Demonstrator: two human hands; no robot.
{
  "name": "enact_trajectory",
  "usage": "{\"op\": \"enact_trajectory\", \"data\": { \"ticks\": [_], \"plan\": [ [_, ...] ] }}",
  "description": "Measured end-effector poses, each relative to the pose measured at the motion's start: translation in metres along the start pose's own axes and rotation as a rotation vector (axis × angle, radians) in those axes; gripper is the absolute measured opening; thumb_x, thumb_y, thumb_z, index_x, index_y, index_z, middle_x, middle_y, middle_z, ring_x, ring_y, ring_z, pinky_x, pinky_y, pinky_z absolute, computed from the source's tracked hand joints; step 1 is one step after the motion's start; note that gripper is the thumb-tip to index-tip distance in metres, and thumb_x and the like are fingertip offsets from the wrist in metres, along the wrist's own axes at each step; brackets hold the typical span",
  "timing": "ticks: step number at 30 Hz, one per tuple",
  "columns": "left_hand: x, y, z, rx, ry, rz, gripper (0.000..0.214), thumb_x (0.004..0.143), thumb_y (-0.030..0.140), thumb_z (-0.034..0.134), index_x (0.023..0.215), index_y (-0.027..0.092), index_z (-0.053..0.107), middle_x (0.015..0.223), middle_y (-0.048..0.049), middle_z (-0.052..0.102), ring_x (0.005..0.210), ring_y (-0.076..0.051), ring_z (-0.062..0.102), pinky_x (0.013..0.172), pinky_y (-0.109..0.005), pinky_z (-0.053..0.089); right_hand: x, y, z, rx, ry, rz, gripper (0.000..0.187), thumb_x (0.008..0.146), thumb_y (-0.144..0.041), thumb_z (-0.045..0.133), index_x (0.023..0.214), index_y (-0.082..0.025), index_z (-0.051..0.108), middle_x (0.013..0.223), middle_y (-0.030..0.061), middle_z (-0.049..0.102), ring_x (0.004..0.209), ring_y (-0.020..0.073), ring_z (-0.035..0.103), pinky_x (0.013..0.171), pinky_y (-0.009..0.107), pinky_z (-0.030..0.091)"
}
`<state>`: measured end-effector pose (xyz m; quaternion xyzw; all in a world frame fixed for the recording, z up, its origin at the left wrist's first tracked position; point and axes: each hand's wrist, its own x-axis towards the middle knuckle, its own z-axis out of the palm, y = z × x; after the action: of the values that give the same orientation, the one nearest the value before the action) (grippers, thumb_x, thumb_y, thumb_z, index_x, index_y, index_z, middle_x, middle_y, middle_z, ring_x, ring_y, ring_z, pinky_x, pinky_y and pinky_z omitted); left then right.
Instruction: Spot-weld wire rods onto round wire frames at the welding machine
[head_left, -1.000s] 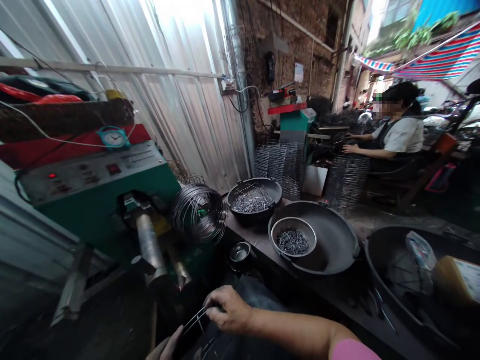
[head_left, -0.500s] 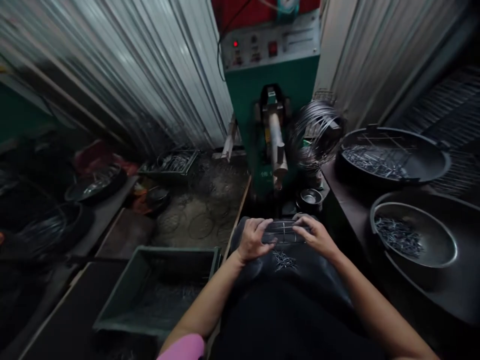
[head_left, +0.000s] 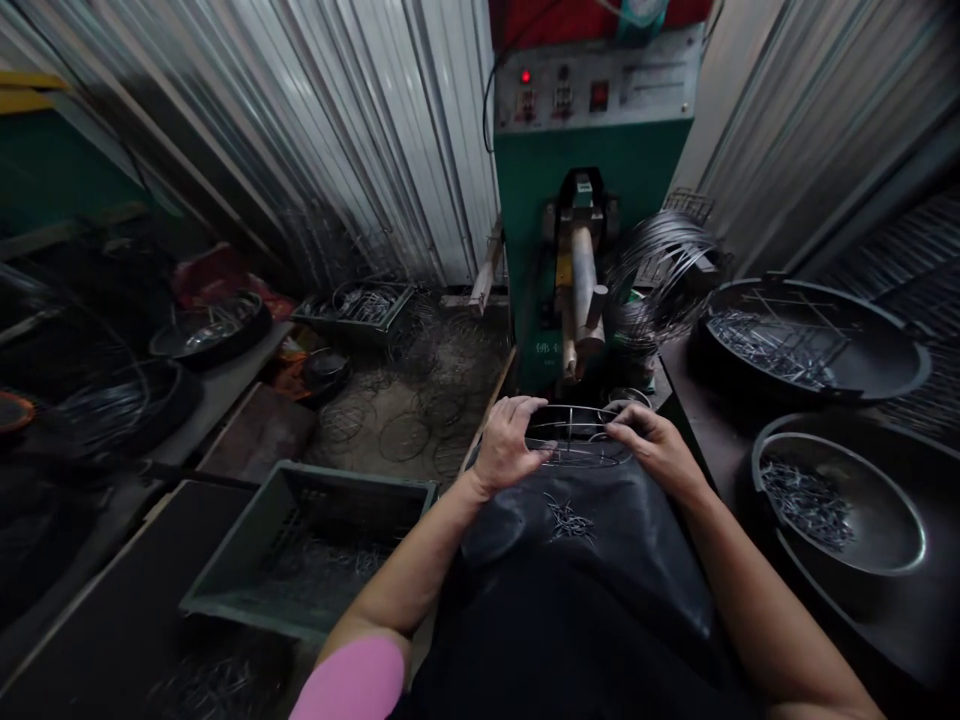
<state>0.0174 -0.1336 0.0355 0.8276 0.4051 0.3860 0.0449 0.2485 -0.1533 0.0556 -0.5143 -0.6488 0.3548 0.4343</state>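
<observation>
Both my hands hold a small round wire frame [head_left: 576, 436] over my lap, just in front of the green welding machine [head_left: 592, 200]. My left hand [head_left: 508, 441] grips its left rim with curled fingers. On the right rim, my right hand [head_left: 651, 442] pinches the wire. A few short wire pieces [head_left: 568, 520] lie on the black apron [head_left: 600, 560] below the frame. The machine's metal electrode arm [head_left: 583, 290] points down toward the frame.
A coil of wire [head_left: 660, 270] hangs right of the machine. Dark pans [head_left: 892, 330] and a steel bowl [head_left: 900, 555] with short wire pieces stand on the right bench. A green crate [head_left: 225, 580] sits lower left, wire rings [head_left: 405, 435] litter the floor, corrugated metal walls behind.
The view swung from the right-hand bench and a seated co-worker down to the machine and my lap. The wire frame went from flat and folded to raised and opened between both hands.
</observation>
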Motion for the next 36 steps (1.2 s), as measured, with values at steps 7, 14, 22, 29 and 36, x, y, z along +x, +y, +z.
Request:
{"op": "enact_trajectory", "data": {
  "ticks": [7,14,22,29,36],
  "plan": [
    [0.016,-0.010,0.001,0.046,-0.045,0.027,0.048,0.067,0.028,0.065,0.111,0.018,0.048,0.104,-0.0090,0.059,0.099,-0.025,0.054,0.101,-0.048,0.031,0.007,0.019,0.006,0.071,0.042,-0.005,0.020,0.079,-0.041,0.057,0.078,-0.021,0.059,0.097,0.0061,0.063,0.094,0.0214,0.057,0.087,0.036,0.041],
    [0.027,-0.009,0.019,0.030,-0.022,0.015,0.048,0.067,0.027,0.065,0.110,0.017,0.047,0.104,-0.0086,0.059,0.099,-0.024,0.055,0.103,-0.049,0.029,0.011,0.014,0.019,0.010,0.256,-0.063,0.020,0.077,-0.039,0.059,0.073,-0.020,0.057,0.083,0.0035,0.060,0.083,0.0189,0.055,0.080,0.032,0.041],
    [0.029,-0.007,0.024,0.098,-0.062,0.082,0.043,0.071,0.035,0.064,0.108,0.018,0.051,0.107,-0.0098,0.058,0.105,-0.024,0.054,0.108,-0.054,0.016,0.011,0.034,0.015,0.132,0.275,0.037,0.028,0.073,-0.043,0.063,0.064,-0.019,0.053,0.073,0.0010,0.055,0.070,0.0151,0.050,0.069,0.028,0.040],
    [0.031,0.002,0.027,0.152,-0.184,0.080,0.032,0.070,0.024,0.064,0.100,0.019,0.053,0.108,-0.0094,0.056,0.105,-0.024,0.051,0.106,-0.052,0.022,0.012,0.039,0.014,0.167,0.236,0.048,0.027,0.071,-0.043,0.065,0.064,-0.019,0.054,0.073,0.0007,0.055,0.071,0.0151,0.051,0.068,0.028,0.041],
    [0.025,-0.009,0.043,0.079,-0.154,0.033,0.018,0.072,0.027,0.061,0.085,0.019,0.051,0.099,-0.0095,0.059,0.100,-0.024,0.054,0.102,-0.049,0.030,0.015,0.048,0.016,0.142,0.209,0.086,0.026,0.073,-0.044,0.062,0.078,-0.019,0.066,0.075,0.0019,0.063,0.073,0.0174,0.057,0.071,0.030,0.044]
  ]
}}
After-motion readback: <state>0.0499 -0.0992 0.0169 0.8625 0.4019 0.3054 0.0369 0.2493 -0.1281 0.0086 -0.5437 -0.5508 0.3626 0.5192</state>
